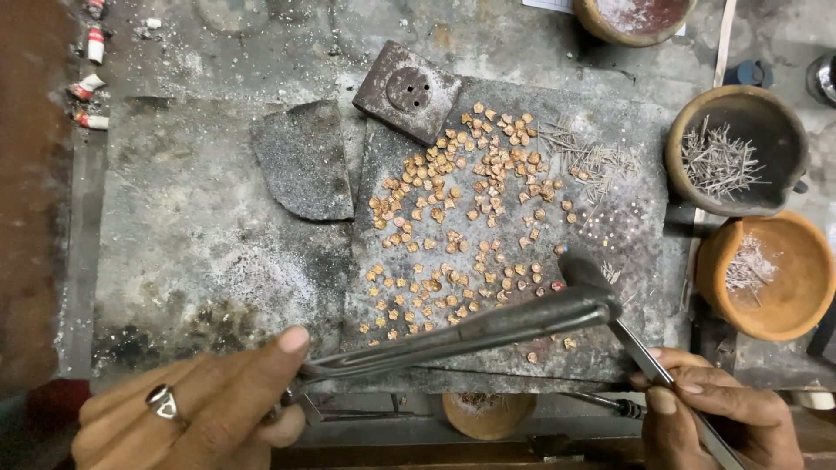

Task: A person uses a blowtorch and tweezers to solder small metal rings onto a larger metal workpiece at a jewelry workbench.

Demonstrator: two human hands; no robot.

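Both hands work near the tabletop edge, left hand [187,413] gripping a torch [453,332], right hand [718,413] pinching tweezers [649,361] toward copper bits [453,222] mid-slab [627,235]; I'd keep the nozzle steady and the tweezer tip low.

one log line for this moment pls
left hand: holds torch pipe | right hand: holds tweezers | slab: small copper-coloured pieces, thin wires | bowls: at right

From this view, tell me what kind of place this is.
Probably a small jewellery-making or metalsmith's workbench: many small copper-coloured pieces lie on a scorched slab, clay bowls hold thin wire bits, and the left hand holds a torch pipe.
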